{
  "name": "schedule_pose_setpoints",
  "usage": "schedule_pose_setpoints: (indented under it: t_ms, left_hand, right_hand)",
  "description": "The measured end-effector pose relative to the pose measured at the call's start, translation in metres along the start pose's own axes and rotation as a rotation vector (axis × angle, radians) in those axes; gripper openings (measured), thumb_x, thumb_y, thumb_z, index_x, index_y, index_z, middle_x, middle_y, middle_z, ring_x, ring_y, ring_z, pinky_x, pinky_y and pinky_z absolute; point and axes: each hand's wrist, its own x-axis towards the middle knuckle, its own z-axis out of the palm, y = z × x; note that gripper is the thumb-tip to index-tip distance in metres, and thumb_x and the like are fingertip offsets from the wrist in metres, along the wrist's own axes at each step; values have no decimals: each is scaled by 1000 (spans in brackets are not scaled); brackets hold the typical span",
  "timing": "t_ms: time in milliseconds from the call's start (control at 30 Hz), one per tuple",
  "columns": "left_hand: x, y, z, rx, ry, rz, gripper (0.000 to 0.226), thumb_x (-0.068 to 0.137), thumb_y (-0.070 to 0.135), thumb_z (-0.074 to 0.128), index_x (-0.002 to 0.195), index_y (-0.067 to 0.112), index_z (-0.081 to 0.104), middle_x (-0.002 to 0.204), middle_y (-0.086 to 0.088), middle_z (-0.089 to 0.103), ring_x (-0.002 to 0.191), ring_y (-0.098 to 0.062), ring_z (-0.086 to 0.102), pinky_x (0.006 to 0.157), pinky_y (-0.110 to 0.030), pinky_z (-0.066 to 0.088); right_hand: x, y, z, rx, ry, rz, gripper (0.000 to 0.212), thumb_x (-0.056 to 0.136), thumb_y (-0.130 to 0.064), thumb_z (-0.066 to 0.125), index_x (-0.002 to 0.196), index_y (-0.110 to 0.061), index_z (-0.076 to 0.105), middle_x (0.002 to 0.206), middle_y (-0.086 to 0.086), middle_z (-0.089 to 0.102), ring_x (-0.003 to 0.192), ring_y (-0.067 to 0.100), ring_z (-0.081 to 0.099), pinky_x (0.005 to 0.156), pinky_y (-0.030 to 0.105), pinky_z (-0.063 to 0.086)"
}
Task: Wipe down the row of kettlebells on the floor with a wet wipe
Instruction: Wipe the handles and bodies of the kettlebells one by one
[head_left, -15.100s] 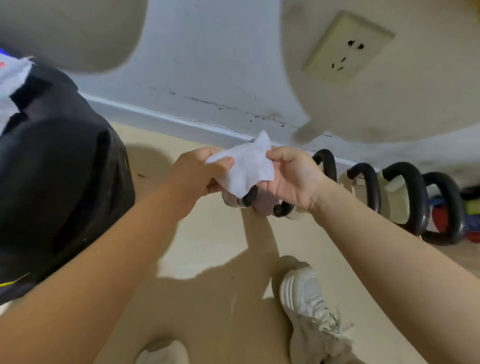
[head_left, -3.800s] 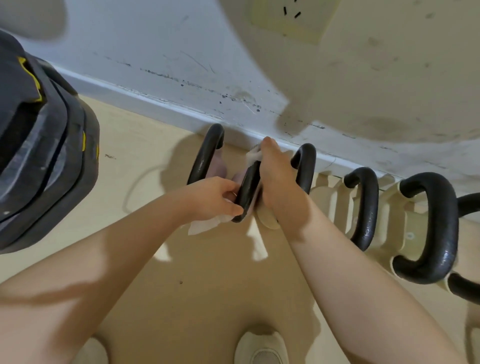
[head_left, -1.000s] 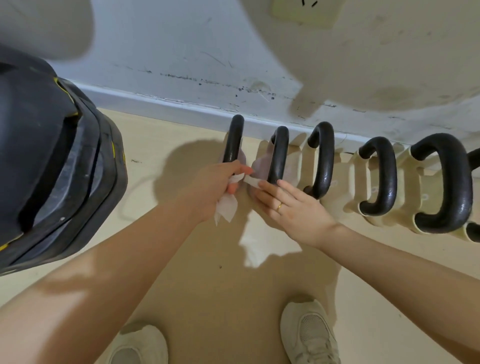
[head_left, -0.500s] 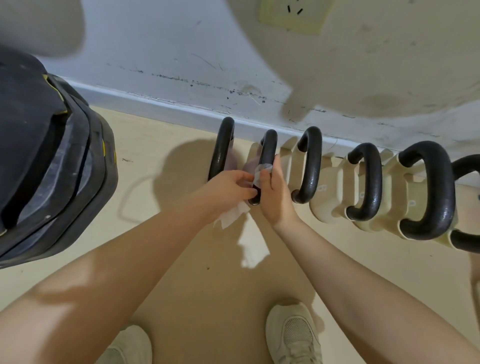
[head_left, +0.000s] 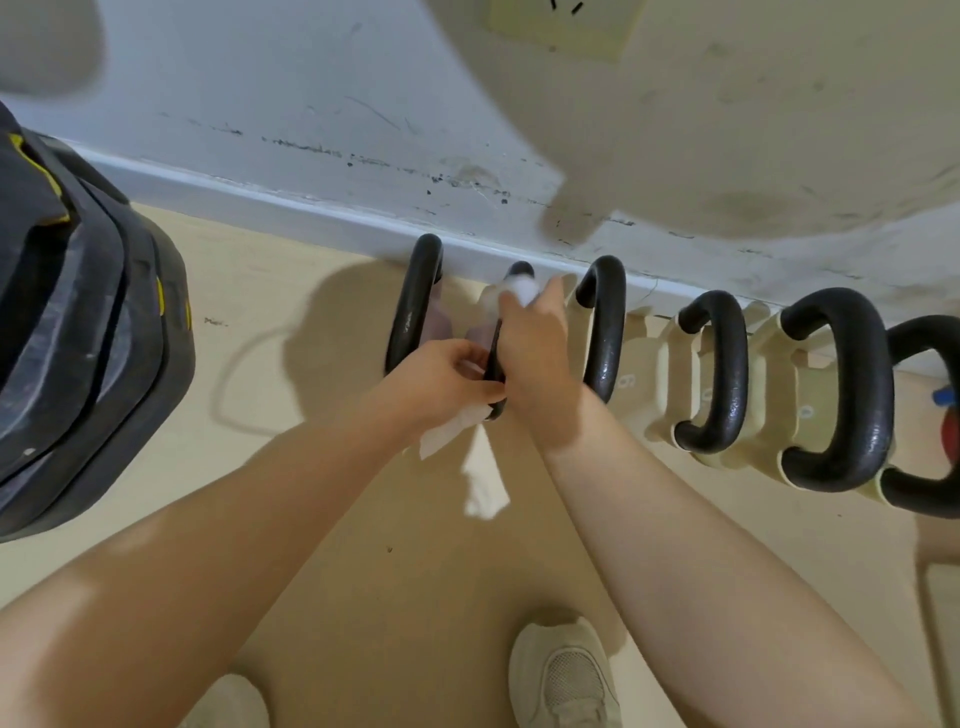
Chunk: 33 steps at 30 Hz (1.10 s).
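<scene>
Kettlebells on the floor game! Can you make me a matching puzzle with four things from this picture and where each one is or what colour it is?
Things:
1. wet wipe
2. wall socket
3. white sneaker
4. kettlebell handles

Clues:
A. black
B. high on the wall, at the top of the picture
C. held in the two hands at the second kettlebell from the left
D. on the floor at the bottom of the picture

Pairs: 1-C, 2-B, 3-D, 4-A

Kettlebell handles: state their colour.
Black, on cream bodies; the handles show clearly in the head view.
</scene>
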Motion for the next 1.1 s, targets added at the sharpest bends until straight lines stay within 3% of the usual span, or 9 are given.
schedule_pose_setpoints:
  t_ms: [100, 233, 333, 433, 533, 633, 800, 867, 1100]
  left_hand:
    - [1, 0, 0, 13, -8, -29, 25, 81, 14, 67, 106, 10, 65, 81, 2, 66, 70, -8, 60, 65, -8, 45]
    - [3, -4, -1, 61, -25, -15, 26, 81, 18, 67, 107, 15, 65, 92, 0, 69, 83, -12, 62, 71, -12, 45]
    - [5, -8, -3, 3, -27, -34, 25, 78, 18, 69, 103, 14, 67, 93, -2, 72, 87, -15, 65, 81, -21, 47]
    - [5, -10, -2, -76, -8, -45, 19, 76, 15, 72, 95, 13, 68, 80, 1, 70, 71, -8, 63, 66, -9, 46]
    - [4, -10, -2, -81, 0, -44, 17, 76, 15, 72, 92, 13, 67, 71, 7, 66, 63, -3, 59, 53, 0, 41]
    - [5, -10, -2, -69, -7, -46, 19, 76, 16, 72, 94, 12, 67, 72, 8, 67, 65, -2, 59, 54, -1, 41]
    - [5, -12, -1, -28, 32, -22, 15, 75, 17, 71, 87, 9, 68, 69, 8, 67, 66, -3, 60, 56, -4, 41]
    - [5, -13, 0, -12, 25, -4, 15, 76, 17, 70, 86, 6, 68, 71, 3, 68, 69, -7, 59, 57, -8, 42]
    - [7, -12, -4, 54, 34, 9, 28, 70, 14, 70, 92, 1, 57, 90, -1, 61, 62, -5, 53, 49, -7, 39]
  right_hand:
    - [26, -11, 2, -174, -77, -107, 17, 88, -30, 39, 85, -42, 28, 98, 0, 48, 81, 17, 51, 70, 36, 46]
    - [27, 2, -13, -529, -194, -384, 35, 95, -19, 36, 129, -12, 43, 128, 8, 50, 116, 25, 47, 97, 39, 40]
    - [45, -3, -23, -688, -275, -439, 27, 94, -19, 35, 110, -9, 54, 109, 12, 56, 98, 28, 51, 82, 39, 42]
    - [61, -20, -16, -883, -336, -381, 18, 88, -15, 38, 76, -8, 49, 82, 7, 49, 76, 26, 47, 64, 32, 32]
    - [56, -21, -12, -1015, -409, -478, 23, 90, -12, 41, 94, -10, 64, 93, 5, 55, 98, 22, 55, 88, 33, 39]
    - [57, -22, -18, -996, -440, -545, 31, 90, -9, 38, 100, -14, 67, 91, 2, 56, 106, 17, 50, 113, 35, 15]
    - [25, -11, -5, -1276, -391, -620, 59, 79, -19, 8, 66, -16, 66, 68, 2, 63, 86, 25, 58, 102, 38, 37]
    - [21, -10, -15, -1252, -470, -706, 51, 79, -24, 16, 55, -16, 60, 59, 2, 60, 86, 26, 59, 106, 41, 32]
    - [-3, 19, -41, -1123, -332, -987, 32, 87, -22, 37, 74, -9, 64, 87, 7, 69, 117, 32, 56, 109, 50, 25]
